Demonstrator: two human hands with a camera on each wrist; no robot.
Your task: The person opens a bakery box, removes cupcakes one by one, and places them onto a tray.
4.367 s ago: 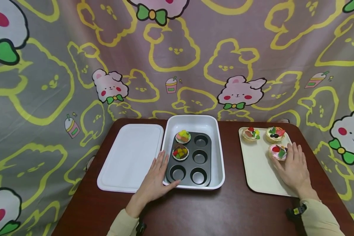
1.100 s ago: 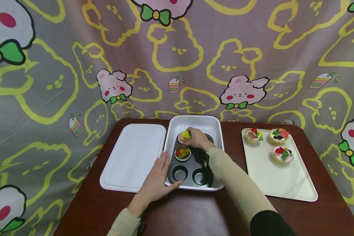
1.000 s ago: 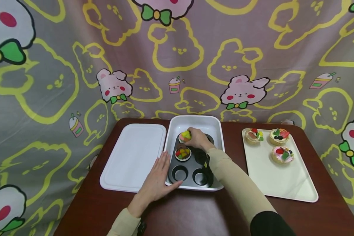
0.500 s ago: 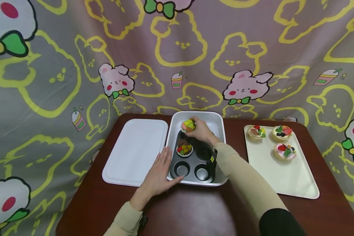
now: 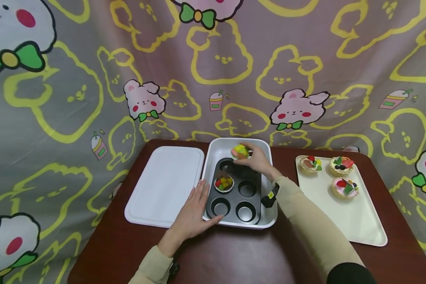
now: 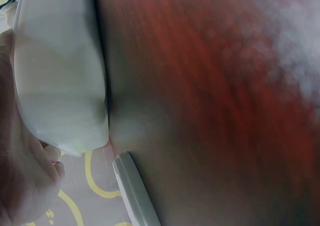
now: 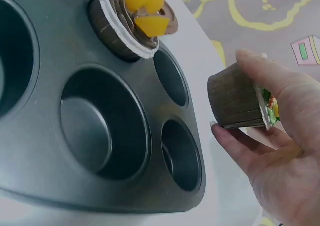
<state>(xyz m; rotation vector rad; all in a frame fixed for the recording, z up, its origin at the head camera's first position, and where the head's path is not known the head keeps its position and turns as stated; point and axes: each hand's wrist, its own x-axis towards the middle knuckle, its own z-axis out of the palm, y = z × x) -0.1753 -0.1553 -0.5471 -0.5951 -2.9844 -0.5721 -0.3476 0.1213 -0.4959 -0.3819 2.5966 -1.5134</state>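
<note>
In the head view my right hand pinches a cupcake topped with yellow and pink pieces, above the back of a dark muffin tin. The right wrist view shows the brown pleated side of this cupcake between thumb and fingers, clear of the cups. A second cupcake with red, yellow and green fruit sits in the middle left cup. My left hand rests with fingers spread on the near left edge of the white deep pan that holds the tin.
Left of the pan lies a flat white lid-like board. On the right, a cream tray carries three fruit tarts toward its back. All stand on a dark brown table, with a patterned curtain behind.
My right hand came from the cream tray to the tin, gripped the cupcake in the back left cup, lifted it out and carried it rightward. The left hand stayed at the pan's edge.
</note>
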